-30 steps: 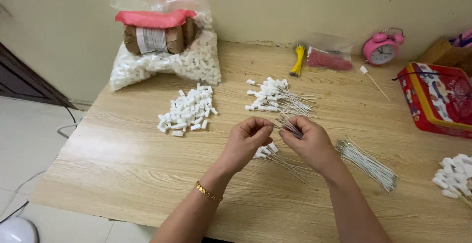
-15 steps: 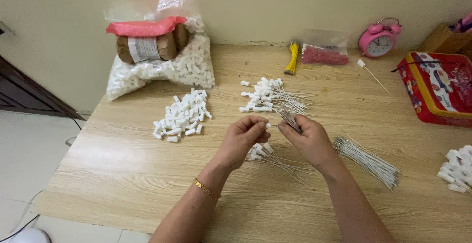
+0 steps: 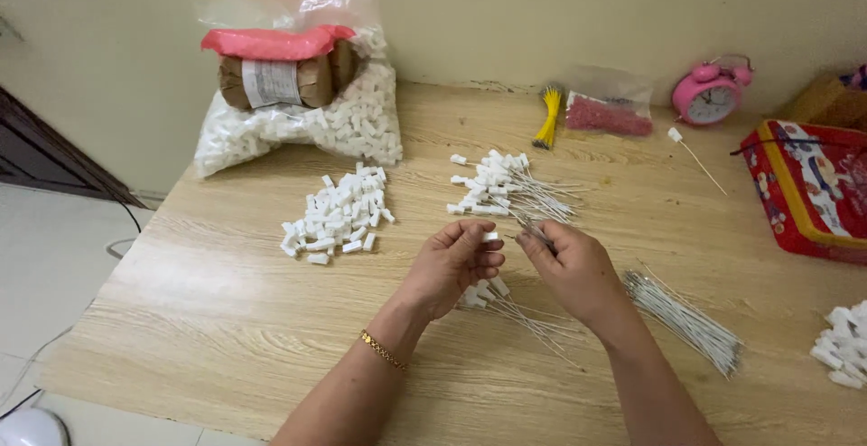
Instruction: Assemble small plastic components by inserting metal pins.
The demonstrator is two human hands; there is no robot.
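Note:
My left hand [image 3: 452, 261] pinches a small white plastic piece [image 3: 490, 236] at its fingertips above the wooden table [image 3: 208, 320]. My right hand [image 3: 571, 270] faces it, gripping a thin metal wire [image 3: 533, 229] whose end points at that piece. Under both hands lie a few finished wires with white heads [image 3: 492, 297]. A larger heap of finished wires [image 3: 506, 184] lies just beyond the hands. A loose pile of white pieces [image 3: 336, 216] is to the left, and a bundle of bare wires [image 3: 682, 320] lies to the right.
A clear bag of white pieces [image 3: 307, 121] with a brown roll and a red packet on top stands at the back left. Yellow ties [image 3: 549, 116], a bag of red bits [image 3: 607, 114], a pink alarm clock [image 3: 711, 92], a red tin [image 3: 808, 193] and more white pieces [image 3: 840, 351] sit right.
The hands have stayed together at the table's middle, fingers shifting slightly on the white piece and wire. The camera view has drifted a little.

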